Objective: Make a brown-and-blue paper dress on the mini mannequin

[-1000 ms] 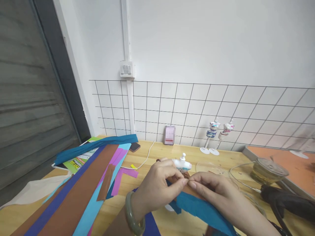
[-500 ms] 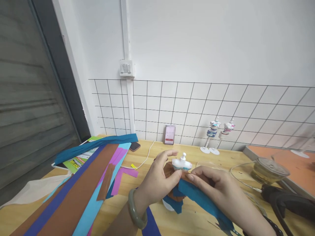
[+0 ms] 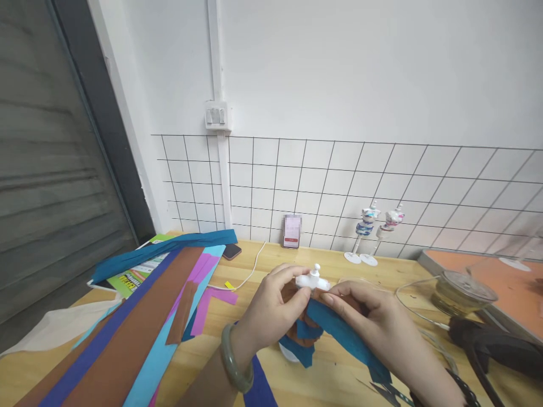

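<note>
A small white mannequin form (image 3: 314, 280) with a knob on top stands upright between my hands, its lower part wrapped in brown and teal strips. My left hand (image 3: 278, 302) grips it at the upper body, thumb in front. My right hand (image 3: 369, 316) pinches the end of a teal strip (image 3: 343, 333) against the form's right side; the strip hangs down beneath that hand. A white round base (image 3: 288, 353) shows partly below. The tip of what my right fingers hold is small.
Brown, blue, pink and light-blue strips (image 3: 127, 316) lie at the left. A phone (image 3: 292, 232) leans on the wall grid. Two small mannequins (image 3: 365, 226) stand behind, right. A clear spool (image 3: 462, 293), a black tool (image 3: 496, 345) and scissors (image 3: 390, 394) lie at the right.
The form has turned slightly between my hands, showing plainer white. My left fingers have closed nearer to its top. The teal strip's lower end has shifted left, uncovering more of the scissors.
</note>
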Motion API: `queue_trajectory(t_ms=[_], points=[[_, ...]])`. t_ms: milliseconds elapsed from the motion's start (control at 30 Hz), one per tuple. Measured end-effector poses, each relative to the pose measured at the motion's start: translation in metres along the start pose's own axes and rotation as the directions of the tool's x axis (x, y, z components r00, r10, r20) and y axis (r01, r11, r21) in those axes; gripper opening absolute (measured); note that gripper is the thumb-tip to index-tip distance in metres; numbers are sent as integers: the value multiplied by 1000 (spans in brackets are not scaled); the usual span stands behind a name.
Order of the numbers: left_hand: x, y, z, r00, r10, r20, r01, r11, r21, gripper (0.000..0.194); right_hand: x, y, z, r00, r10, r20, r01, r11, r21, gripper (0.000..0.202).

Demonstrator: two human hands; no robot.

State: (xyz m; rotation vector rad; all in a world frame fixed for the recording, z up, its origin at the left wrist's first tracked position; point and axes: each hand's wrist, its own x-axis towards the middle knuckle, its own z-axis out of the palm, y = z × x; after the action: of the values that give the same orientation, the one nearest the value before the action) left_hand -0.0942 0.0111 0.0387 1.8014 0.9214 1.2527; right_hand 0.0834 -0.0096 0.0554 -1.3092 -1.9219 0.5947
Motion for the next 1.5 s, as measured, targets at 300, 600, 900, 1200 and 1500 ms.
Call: queue_trajectory(t_ms=[300,600,900,1200,1500], points=[[1,-4,-2,998,57,6,-57,998,41,31,-2,1,2,1000,7,20,-7,1000,22,34],[1,-3,-2,998,50,23,-51,998,38,31,0,6,3,1000,4,7,-4,1000,-6,31],[1,-2,-3,998,55,32,-56,997,55,30,1,3,4,1000,17,-11,-17,1000,-23,34],[1,2,-3,997,72,18,-73,994,79,27,1,3,3,1000,12,-10,-12,1000,-27,34],[1,1,-3,996,78,30,-80,994,75,29,0,-3,3,998,59,-11,-60,998,-15,32]])
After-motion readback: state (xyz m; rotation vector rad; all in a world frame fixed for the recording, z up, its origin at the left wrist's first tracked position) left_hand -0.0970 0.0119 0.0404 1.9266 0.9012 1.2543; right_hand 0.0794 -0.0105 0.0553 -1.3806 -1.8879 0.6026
